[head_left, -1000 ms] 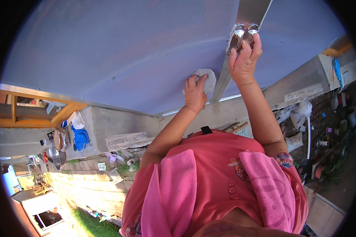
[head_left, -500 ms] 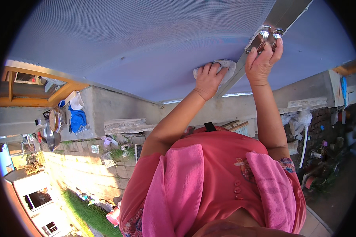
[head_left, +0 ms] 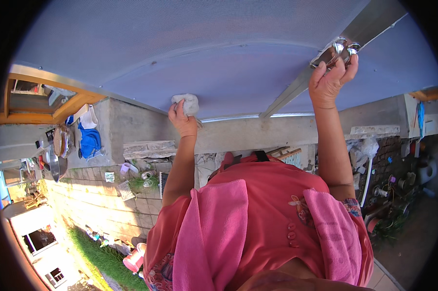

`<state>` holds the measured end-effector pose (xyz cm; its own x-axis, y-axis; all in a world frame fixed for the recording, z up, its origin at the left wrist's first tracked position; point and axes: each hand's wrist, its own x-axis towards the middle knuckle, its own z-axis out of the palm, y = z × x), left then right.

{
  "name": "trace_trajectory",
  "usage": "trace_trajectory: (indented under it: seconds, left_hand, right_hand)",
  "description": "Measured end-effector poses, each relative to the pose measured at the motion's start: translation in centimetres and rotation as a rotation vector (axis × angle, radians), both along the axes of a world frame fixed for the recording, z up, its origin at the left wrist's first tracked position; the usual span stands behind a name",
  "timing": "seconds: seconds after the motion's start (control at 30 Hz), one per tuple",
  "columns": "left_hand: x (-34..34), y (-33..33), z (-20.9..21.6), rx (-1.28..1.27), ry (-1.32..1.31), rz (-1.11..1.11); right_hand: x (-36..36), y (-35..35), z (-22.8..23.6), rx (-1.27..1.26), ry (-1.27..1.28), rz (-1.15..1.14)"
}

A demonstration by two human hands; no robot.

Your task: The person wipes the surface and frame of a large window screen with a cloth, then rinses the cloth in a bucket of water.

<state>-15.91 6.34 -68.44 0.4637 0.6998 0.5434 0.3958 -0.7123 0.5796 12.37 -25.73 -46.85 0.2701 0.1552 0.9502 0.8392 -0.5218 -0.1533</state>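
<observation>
My left hand (head_left: 182, 121) holds a wadded greyish-white cloth (head_left: 187, 103) against a bluish mesh screen panel (head_left: 131, 92), close to its lower metal edge. The fingers are bent over the wad, and part of the palm is hidden. Farther up and to the right, my right hand (head_left: 326, 87) has its fingers curled at a pair of shiny, rounded metal handles (head_left: 339, 47). These handles sit on a flat metal frame bar (head_left: 289, 94) that runs slantwise between two screen panels. Thumb and fingertips touch the lower part of the handles.
A concrete ledge (head_left: 257, 132) runs below the screen. At left are an orange wooden window frame (head_left: 58, 114), a hanging blue cloth (head_left: 89, 141) and a metal pan (head_left: 57, 165). A brick-paved yard (head_left: 97, 194) and grass (head_left: 97, 257) lie beyond. Pink towel ends (head_left: 219, 213) hang over my red top.
My left hand has moved left along the screen with the cloth, away from the frame bar toward the panel's lower edge. The right hand remains at the handles while the view has shifted slightly.
</observation>
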Motion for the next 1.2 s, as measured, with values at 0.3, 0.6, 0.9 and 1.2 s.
trace_trajectory:
  seconds: [0.3,0.6,0.9,1.2]
  left_hand:
    - [6.8,-5.0,0.9,-0.688,-0.684,-0.141]
    - [13.1,-15.2,4.1,-0.966,-0.448,-0.454]
    - [2.9,-1.5,7.9,-1.171,-1.059,0.024]
    - [8.3,-7.6,8.3,-1.032,-0.979,-0.219]
  right_hand:
    - [-0.1,-0.1,0.3,-0.058,-0.030,-0.084]
    - [0.3,0.1,-0.4,0.050,0.097,0.078]
    - [-0.4,-0.1,0.4,-0.115,-0.013,-0.112]
    - [-0.1,0.0,0.1,-0.065,0.005,-0.063]
